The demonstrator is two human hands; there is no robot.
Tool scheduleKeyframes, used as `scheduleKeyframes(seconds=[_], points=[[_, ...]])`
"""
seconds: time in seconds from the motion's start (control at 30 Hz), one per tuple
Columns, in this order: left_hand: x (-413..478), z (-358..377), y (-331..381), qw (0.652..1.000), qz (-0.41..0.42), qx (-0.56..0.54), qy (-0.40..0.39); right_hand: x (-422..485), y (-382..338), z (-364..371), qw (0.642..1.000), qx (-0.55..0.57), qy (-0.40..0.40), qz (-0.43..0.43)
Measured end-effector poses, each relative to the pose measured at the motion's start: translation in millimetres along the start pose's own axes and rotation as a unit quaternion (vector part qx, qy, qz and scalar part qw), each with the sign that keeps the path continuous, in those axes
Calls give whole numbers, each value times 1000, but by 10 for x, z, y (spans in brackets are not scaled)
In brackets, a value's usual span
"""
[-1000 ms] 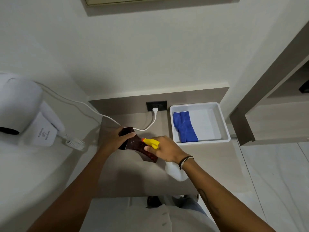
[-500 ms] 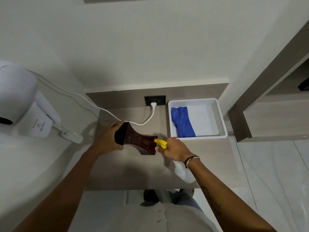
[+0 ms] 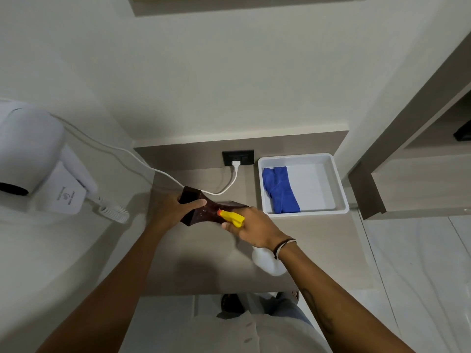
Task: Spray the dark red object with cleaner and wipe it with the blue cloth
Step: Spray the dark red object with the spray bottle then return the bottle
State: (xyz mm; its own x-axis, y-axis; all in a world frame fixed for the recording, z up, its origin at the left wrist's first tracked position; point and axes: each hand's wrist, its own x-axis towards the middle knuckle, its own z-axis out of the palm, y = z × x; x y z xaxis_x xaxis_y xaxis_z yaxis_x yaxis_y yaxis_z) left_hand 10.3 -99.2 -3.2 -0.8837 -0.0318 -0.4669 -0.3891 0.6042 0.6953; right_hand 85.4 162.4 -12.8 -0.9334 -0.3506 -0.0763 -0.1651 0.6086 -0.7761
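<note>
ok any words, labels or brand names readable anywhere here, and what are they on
No text can be read here.
Hair dryer wall holder: a small printed logo with lettering, too small and blurred to read.
Spray bottle, dark red object, white tray, wall socket: no lettering visible.
</note>
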Motion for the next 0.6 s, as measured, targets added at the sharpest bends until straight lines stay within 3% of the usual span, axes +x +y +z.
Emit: scheduleKeyframes(seconds=[0.4, 0.6], points=[[75, -52, -172, 990, 82, 102, -49, -147, 458, 2, 985, -78, -25, 153], [59, -115, -156, 980, 124, 147, -52, -163, 446, -15, 989, -28, -16, 142]])
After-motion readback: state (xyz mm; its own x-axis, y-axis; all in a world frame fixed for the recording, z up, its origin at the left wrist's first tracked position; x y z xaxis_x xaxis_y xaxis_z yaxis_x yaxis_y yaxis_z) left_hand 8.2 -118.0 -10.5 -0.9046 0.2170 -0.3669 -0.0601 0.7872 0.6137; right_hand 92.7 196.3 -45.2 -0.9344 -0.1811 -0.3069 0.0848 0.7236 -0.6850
